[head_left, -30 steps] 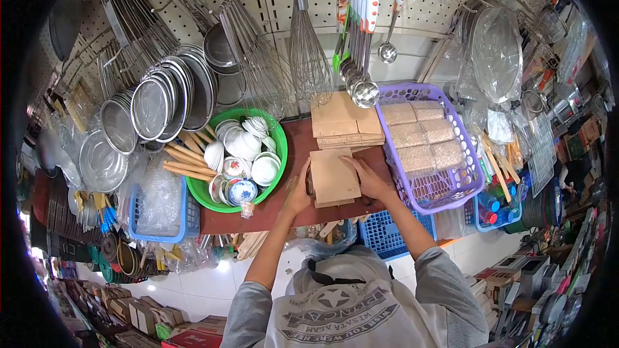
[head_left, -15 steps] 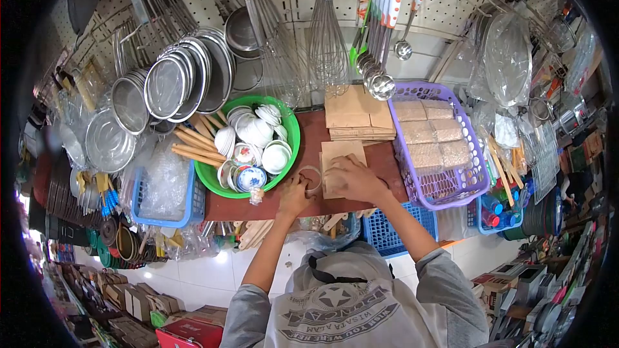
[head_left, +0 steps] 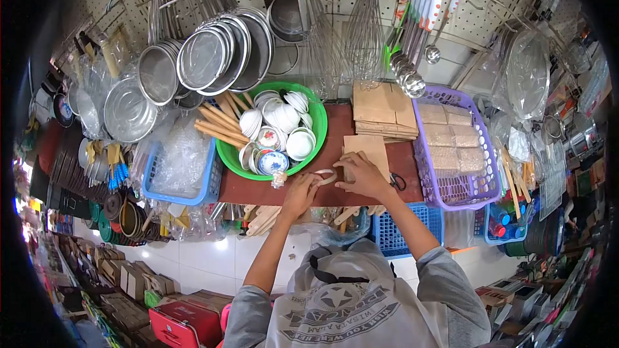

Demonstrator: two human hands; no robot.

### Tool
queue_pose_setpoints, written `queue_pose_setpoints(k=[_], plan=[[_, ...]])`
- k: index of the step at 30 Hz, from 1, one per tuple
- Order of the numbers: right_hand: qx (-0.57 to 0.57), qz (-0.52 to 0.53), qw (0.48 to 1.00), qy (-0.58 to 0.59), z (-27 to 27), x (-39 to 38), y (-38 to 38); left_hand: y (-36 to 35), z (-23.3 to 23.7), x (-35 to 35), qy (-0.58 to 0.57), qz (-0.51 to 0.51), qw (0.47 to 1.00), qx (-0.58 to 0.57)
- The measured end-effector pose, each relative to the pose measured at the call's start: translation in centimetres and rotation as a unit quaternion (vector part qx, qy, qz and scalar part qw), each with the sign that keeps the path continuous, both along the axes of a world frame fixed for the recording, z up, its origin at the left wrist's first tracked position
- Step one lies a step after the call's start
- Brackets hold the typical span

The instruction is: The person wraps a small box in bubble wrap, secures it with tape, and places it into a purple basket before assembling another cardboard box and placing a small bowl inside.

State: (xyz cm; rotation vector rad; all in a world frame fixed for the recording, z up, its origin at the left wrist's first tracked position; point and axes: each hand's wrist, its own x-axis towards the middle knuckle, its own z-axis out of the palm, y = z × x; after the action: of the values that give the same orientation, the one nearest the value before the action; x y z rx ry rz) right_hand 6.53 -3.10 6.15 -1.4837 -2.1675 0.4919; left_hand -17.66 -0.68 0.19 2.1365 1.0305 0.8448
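Observation:
My left hand (head_left: 298, 194) grips a roll of clear tape (head_left: 324, 177) that stands on the brown shelf board (head_left: 258, 188). My right hand (head_left: 361, 174) lies over the near edge of a flat brown cardboard packet (head_left: 373, 149) and holds it down. Its fingers reach toward the tape roll. Black-handled scissors (head_left: 398, 182) lie just right of my right hand. Behind the packet, a stack of folded cardboard (head_left: 384, 111) rests against the wall.
Left of my hands stands a green basin (head_left: 317, 144) of small bowls, with wooden utensils (head_left: 216, 125) and a blue basket (head_left: 184, 193) beyond. A purple basket (head_left: 454, 198) of wrapped packs is on the right. Sieves (head_left: 206, 58), whisks (head_left: 364, 32) and ladles (head_left: 412, 80) hang on the pegboard.
The packet has been laid flat on the board and my right hand now rests on it. My left hand let go of the packet and took the tape roll. The view shifted left.

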Motion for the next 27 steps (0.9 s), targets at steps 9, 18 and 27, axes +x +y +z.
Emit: queue_pose_setpoints(k=[9,18,27], plan=[[-0.184,0.069,0.962,0.188,1.7,-1.9,0.4,-1.8,6.4,0.1,-0.13,-0.009,0.986,-0.1],[-0.293,0.065,0.868,0.396,3.8,-3.2,-1.2,0.3,10.3,0.3,-0.117,-0.012,0.993,-0.029],[-0.213,-0.045,0.898,0.383,2.3,-3.3,-1.7,4.5,10.0,3.4,-0.063,-0.11,0.984,-0.126]])
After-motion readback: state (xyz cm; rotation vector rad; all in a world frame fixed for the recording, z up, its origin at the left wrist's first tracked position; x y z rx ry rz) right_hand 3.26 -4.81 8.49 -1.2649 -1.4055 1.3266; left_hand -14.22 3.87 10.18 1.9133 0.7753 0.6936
